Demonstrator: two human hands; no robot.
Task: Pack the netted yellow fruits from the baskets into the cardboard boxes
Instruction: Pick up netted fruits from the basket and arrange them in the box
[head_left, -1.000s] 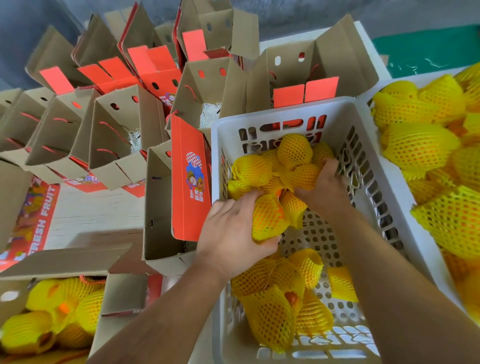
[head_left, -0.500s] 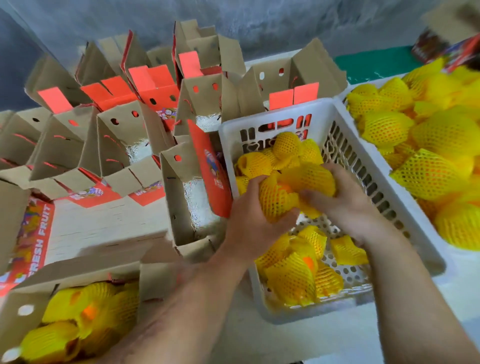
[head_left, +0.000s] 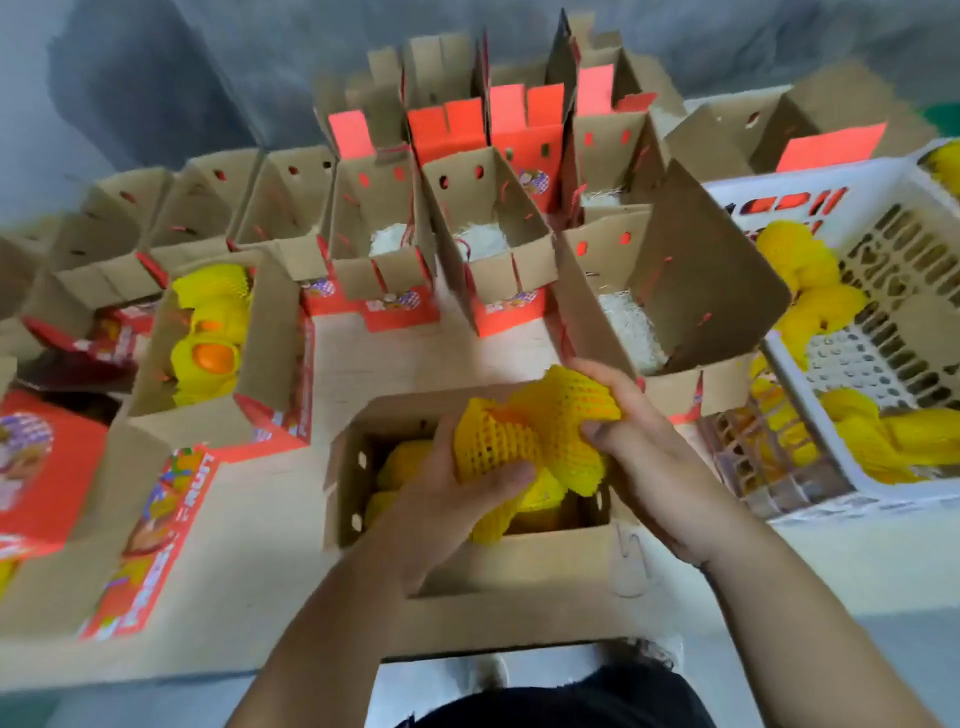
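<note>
I hold two netted yellow fruits over the open cardboard box (head_left: 467, 545) at lower centre of the frame. My left hand (head_left: 447, 499) grips the left netted fruit (head_left: 493, 441): its fingers are curled around the far side and the thumb presses on the near side of the net. My right hand (head_left: 644, 457) grips the right netted fruit (head_left: 566, 410): fingers are curled over the top edge of the net, thumb pinching from below. The two fruits touch each other between my hands.

The box below my hands already contains more netted yellow fruits (head_left: 405, 462); how many, I cannot tell, since my hands cover most of the opening.

The white plastic basket (head_left: 810, 499) sits at the right edge of the frame, just beside the box, with further netted fruits (head_left: 810, 280) piled along its left and near sides.

Left of centre, a second box (head_left: 270, 332) stands filled with netted fruits; one orange fruit (head_left: 213, 356) shows through a net. Directly above my hands, an open box (head_left: 696, 291) holds white shredded padding (head_left: 631, 327). Rows of open, flap-up boxes (head_left: 467, 218) with red panels fill the upper middle of the frame. A printed red flap (head_left: 150, 540) lies at lower left.
</note>
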